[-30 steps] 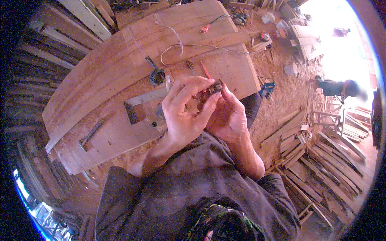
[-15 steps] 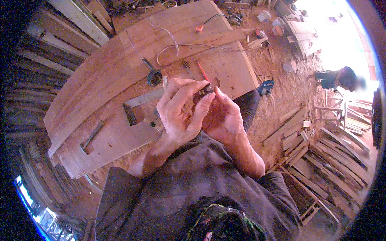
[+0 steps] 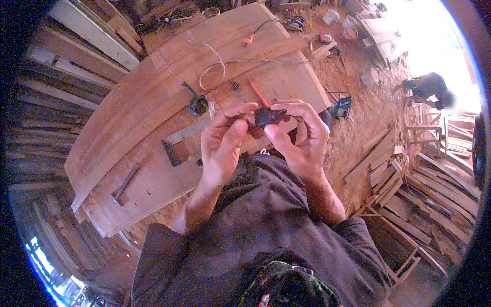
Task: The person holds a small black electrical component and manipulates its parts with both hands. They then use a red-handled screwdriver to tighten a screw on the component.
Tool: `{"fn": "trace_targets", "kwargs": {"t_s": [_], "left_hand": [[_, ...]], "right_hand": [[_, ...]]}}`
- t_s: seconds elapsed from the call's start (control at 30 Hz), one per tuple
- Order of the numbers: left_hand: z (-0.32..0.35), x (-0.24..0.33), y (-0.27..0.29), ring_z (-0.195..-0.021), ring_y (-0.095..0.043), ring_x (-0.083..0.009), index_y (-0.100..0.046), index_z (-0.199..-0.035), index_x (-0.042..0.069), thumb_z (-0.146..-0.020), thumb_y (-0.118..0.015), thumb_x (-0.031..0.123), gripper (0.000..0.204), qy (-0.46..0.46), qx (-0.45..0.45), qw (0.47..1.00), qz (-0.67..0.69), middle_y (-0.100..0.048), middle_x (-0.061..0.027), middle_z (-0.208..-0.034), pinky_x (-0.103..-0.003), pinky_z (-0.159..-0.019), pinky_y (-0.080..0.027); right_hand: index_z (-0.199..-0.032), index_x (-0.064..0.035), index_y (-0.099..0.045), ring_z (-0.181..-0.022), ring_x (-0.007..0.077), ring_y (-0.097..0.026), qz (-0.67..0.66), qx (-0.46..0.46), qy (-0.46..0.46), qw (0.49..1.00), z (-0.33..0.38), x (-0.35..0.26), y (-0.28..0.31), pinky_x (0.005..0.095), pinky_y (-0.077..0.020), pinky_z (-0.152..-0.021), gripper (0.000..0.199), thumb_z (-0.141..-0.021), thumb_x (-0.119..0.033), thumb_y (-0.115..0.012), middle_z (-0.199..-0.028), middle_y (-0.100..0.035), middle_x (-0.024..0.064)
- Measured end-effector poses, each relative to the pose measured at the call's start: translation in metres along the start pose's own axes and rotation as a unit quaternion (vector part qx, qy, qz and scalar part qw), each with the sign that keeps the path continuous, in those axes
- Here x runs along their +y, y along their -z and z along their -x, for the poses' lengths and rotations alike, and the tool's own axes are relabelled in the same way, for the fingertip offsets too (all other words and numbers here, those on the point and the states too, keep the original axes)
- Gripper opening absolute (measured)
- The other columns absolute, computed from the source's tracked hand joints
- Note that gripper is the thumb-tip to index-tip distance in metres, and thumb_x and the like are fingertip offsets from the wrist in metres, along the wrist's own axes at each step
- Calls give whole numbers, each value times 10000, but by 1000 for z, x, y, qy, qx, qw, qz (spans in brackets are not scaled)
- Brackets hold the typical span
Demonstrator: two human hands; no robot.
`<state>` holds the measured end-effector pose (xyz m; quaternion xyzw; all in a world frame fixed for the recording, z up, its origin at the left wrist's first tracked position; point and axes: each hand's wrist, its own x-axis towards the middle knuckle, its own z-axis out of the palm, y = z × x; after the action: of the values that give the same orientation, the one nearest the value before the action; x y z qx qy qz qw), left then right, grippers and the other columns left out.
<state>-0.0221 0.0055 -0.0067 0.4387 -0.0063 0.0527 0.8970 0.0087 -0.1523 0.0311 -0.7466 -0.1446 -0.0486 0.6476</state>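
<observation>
1. Above the table [image 3: 153, 102], my left hand [image 3: 222, 148] pinches one end of a small dark part [image 3: 267, 116], fingers curled shut on it.
2. Behind my hands lie a metal square [image 3: 176, 146], a dark clamp [image 3: 197, 102], a white cord [image 3: 212, 64] and a red pencil [image 3: 257, 92].
3. My right hand [image 3: 302, 138] grips the part's other end, thumb pressed beneath.
4. Far right, buckets [image 3: 350, 23] stand on the sawdust floor; I cannot tell their contents.

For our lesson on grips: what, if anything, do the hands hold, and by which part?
A small dark object, pinched between both hands: left hand at its left end, right hand at its right. What it is cannot be told.
</observation>
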Motion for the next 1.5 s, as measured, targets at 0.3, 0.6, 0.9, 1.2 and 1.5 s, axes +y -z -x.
{"fn": "trace_targets", "kwargs": {"t_s": [0.3,0.6,0.9,1.2,1.5], "left_hand": [[-1,16,-3,-949,-676,-149,-635,-1217,-3,-969,-653,65,257,221,-49,963,145,-696,-82,-1108,-296,-883,-559],[-2,21,12,-878,-645,-97,-637,-1250,11,-934,-717,95,337,263,-161,949,62,-696,-38,-1042,-259,-777,-539],[-9,33,13,-879,-643,-103,-611,-1259,12,-953,-701,126,339,267,-220,938,-28,-696,-38,-1000,-268,-794,-538],[-5,30,17,-912,-644,-89,-677,-1173,7,-959,-687,118,241,239,-205,948,-43,-706,-32,-1034,-268,-802,-541],[12,11,-4,-964,-681,-176,-573,-1268,27,-992,-651,162,317,100,-41,981,163,-692,-79,-1094,-325,-859,-554]], "right_hand": [[-1089,-35,-707,-993,316,-670,61,-78,125,987,-6,2,13,377,-532,-862,405,-717,-99,-853,-1061,-690,140],[-1073,-143,-789,-924,272,-673,123,-160,119,972,-8,3,30,364,-514,-798,361,-718,-191,-828,-1011,-697,84],[-1118,-158,-779,-906,266,-671,146,-190,139,961,-10,2,29,365,-513,-776,406,-715,-171,-826,-1010,-691,73],[-1095,-129,-775,-908,269,-681,131,-199,131,962,-11,-4,28,349,-546,-778,386,-720,-172,-855,-1014,-685,94],[-1113,-22,-710,-909,210,-695,154,-123,141,970,-4,-16,9,320,-549,-790,543,-663,-219,-940,-1049,-702,122]]}}
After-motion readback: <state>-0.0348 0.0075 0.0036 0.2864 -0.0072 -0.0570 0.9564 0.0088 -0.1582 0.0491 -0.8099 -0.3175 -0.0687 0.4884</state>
